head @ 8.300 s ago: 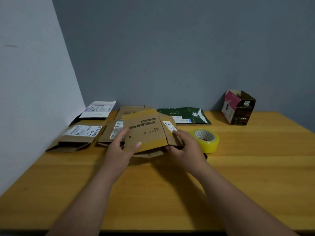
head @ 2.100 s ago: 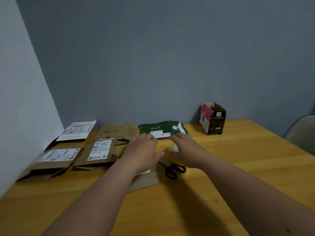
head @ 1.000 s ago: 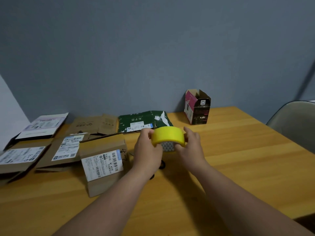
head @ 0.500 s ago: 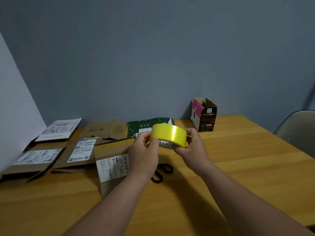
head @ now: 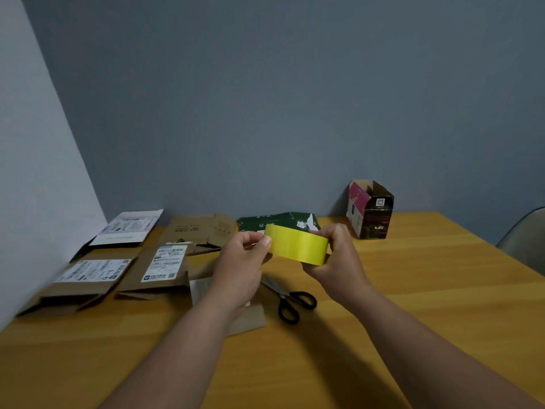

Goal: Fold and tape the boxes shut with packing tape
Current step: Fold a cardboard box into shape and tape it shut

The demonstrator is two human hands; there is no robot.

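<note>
On wooden table (head: 413, 290), grey walls (head: 265, 98)

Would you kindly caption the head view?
Both hands, left and right, hold yellow tape roll above scissors and flattened boxes.

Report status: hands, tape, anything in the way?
Left hand and right hand both grip yellow tape roll, held above table. Scissors lie below. Nothing blocking.

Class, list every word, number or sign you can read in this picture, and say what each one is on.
"4-3", handwritten: white label on the near-left flattened brown box.
Printed labels on the middle brown box and the white mailer: too blurred.
Green package and open dark box: marks unreadable.
Yellow tape roll: no text.
</note>
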